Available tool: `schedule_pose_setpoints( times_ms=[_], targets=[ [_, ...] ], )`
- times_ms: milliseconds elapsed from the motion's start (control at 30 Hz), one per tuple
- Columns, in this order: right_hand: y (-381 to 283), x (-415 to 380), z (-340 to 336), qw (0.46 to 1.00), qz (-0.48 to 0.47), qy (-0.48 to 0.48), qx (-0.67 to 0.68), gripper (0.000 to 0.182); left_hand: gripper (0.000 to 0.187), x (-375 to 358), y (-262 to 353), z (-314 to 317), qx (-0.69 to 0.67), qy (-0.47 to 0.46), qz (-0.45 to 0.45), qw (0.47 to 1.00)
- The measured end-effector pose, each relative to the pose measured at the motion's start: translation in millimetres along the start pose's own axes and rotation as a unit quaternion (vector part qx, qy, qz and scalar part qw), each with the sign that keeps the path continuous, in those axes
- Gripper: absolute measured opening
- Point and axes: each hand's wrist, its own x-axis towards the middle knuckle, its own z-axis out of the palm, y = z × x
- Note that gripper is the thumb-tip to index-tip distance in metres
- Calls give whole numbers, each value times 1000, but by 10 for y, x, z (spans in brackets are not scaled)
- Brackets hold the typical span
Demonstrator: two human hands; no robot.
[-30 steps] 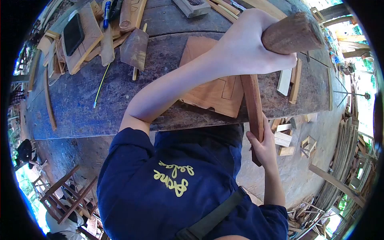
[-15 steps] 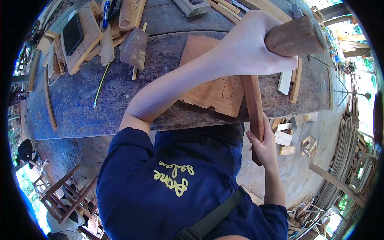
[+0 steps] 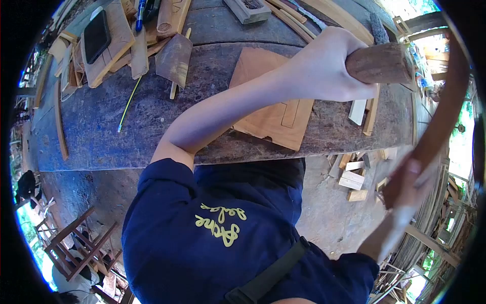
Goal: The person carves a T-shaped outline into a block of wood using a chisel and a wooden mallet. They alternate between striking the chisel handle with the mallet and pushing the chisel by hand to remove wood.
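My left hand [image 3: 329, 66] is wrapped round a thick round wooden handle [image 3: 379, 63], whose flat end points right and up toward me. Whatever lies beyond the fist is hidden. Under that forearm is a flat wooden board [image 3: 276, 121] with a pencilled rectangular outline and a small notch near its front edge. Off the table to the right, my right hand [image 3: 407, 185] grips a long dark wooden bar [image 3: 440, 129] by its lower end. The bar is raised and blurred by motion.
On the worn workbench [image 3: 101, 137] lie a phone [image 3: 97, 36], a blue marker [image 3: 139, 17], a yellow-green pencil [image 3: 129, 104], a dark flat blade [image 3: 174, 60] and wood offcuts. A grey block [image 3: 247, 10] sits at the back. Wood scraps [image 3: 353, 178] lie on the floor; a wooden frame [image 3: 81, 238] stands lower left.
My right hand has swung the wooden bar outward to the right and up, away from the handle and board. My left hand keeps its hold, shifted slightly in view.
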Motion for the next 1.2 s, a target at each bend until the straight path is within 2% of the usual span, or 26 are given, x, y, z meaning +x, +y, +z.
schedule_pose_setpoints(
  times_ms=[33,67,133,200,233,300,367,400,433,467,500,567,600,633,667,700,733,767,833,900,933,1067,1167,1200],
  targets=[
    [163,213,-279,989,-139,35,-47,84,15,5,-4,-3,18,-1,13,1000],
    [-15,261,-361,988,-141,35,-48,84,15,5,2,-7,18,1,14,1000],
    [-529,325,-473,972,-218,69,55,68,15,2,13,-11,15,-13,-6,1000],
    [-729,230,-434,957,-257,84,106,65,15,0,0,9,-1,-9,-7,1000],
    [-759,143,-409,963,-267,23,-25,52,16,-2,-5,15,-16,-7,-8,1000],
    [-837,-15,-355,916,-268,-96,-282,31,16,-18,22,15,-31,1,-20,999],
    [-1091,12,-259,880,-411,-97,-217,23,16,1,43,-1,-47,10,-28,998],
    [-999,34,-334,879,-413,-97,-217,23,18,1,49,-4,-39,4,-25,999],
    [-800,78,-485,946,-306,-48,-93,33,19,2,51,-11,-32,-2,-23,999],
    [-666,92,-612,982,-187,2,34,45,19,3,48,-11,-33,0,-22,999],
    [-806,115,-792,944,-310,-17,-111,38,20,7,42,-9,-23,4,-26,999],
    [-767,0,-566,911,-336,236,-45,39,21,11,36,-1,-16,10,-28,999],
    [-815,0,-541,931,-245,198,184,38,23,15,38,-6,-18,8,-23,1000],
    [-892,-26,-501,931,-247,197,184,38,27,14,43,-14,-19,6,-18,1000],
    [-995,-67,-436,983,-179,12,-26,38,27,4,59,-21,-19,8,-17,1000],
    [-1086,-82,-363,953,-92,-172,-232,38,24,-12,86,-26,-20,7,-33,999],
    [-904,-45,-222,938,-272,-125,-174,43,22,-11,105,-22,-23,5,-46,999],
    [-882,22,-299,937,-276,-122,-174,43,22,3,102,-20,-22,7,-41,999],
    [-873,138,-537,947,-269,-174,-28,40,22,1,72,-7,-34,10,-31,999],
    [-891,195,-677,933,-255,-224,117,37,23,9,73,-21,-24,4,-33,999],
    [-897,182,-669,934,-254,-225,114,37,26,5,73,-17,-15,-2,-35,999],
    [-1046,88,-376,950,-148,-274,33,48,23,11,50,-2,-20,13,-10,1000],
    [-1152,21,-228,954,-62,-293,-21,56,22,18,124,-15,-34,4,-31,999],
    [-1189,34,-229,956,-65,-285,-21,56,22,21,119,-18,-29,1,-43,999]
  ],
)
